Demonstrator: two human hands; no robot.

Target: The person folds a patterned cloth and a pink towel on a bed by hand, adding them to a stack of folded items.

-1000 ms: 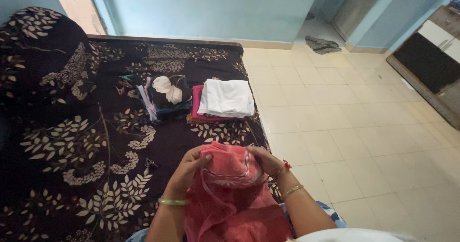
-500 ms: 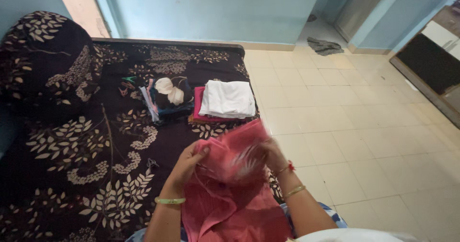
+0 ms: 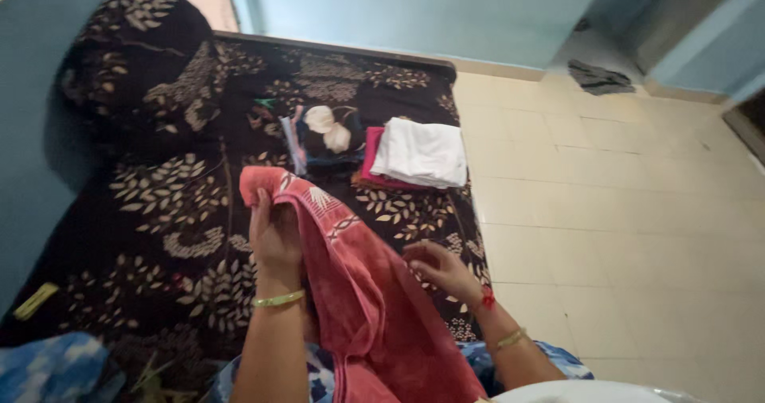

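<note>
Above the dark leaf-patterned bed (image 3: 159,212), left hand (image 3: 275,231) raised, fingers clenched on the upper edge of the pink towel (image 3: 358,291), which drapes diagonally down toward the lap. Right hand (image 3: 438,267) beside the towel's lower fold, fingers loosely curled; whether they grip it cannot be told. Farther back: folded dark clothes (image 3: 327,140), folded white cloth (image 3: 421,152) on a magenta one (image 3: 371,157). Tiled floor (image 3: 621,212) at right.

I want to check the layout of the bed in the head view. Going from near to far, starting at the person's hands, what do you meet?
Left hand and right hand gripping the pink towel → folded white cloth on a pink folded piece → dark floral pillow → blue wall.
</note>
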